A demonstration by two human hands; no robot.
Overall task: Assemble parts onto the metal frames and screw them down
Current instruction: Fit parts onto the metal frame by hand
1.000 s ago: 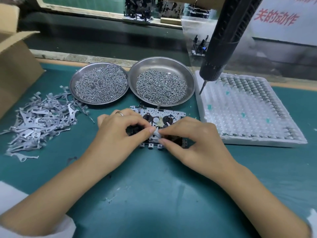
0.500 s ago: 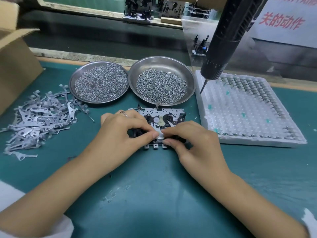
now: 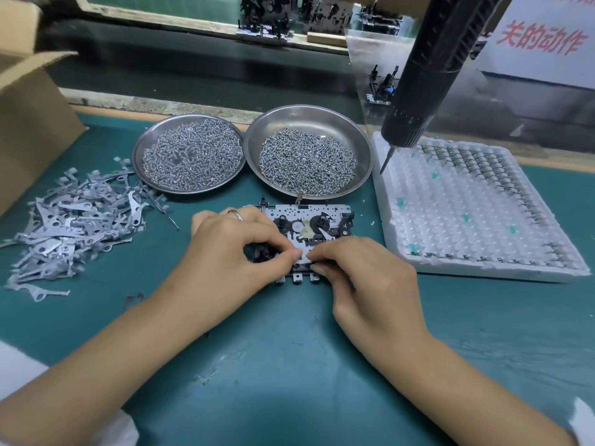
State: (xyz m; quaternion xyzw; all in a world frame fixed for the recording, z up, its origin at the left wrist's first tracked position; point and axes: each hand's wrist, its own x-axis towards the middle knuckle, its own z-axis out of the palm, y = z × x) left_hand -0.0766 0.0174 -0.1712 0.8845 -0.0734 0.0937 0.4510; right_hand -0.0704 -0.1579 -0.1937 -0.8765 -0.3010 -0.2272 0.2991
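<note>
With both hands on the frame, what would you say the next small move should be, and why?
Probably finish seating the small part: both the left hand and right hand pinch at the near edge of the metal frame, while the screwdriver hangs untouched and the screws wait in their dish.

A green mat [image 3: 289,365] covers the bench. On it lie a metal frame [image 3: 309,214] near the middle, two round steel dishes of screws [image 3: 190,156] [image 3: 309,159] touching each other behind it, and a loose heap of flat metal parts [image 3: 70,226] to the left. A white foam tray [image 3: 476,220] sits on the right, and a cardboard box [image 3: 29,123] stands at the far left edge.
</note>
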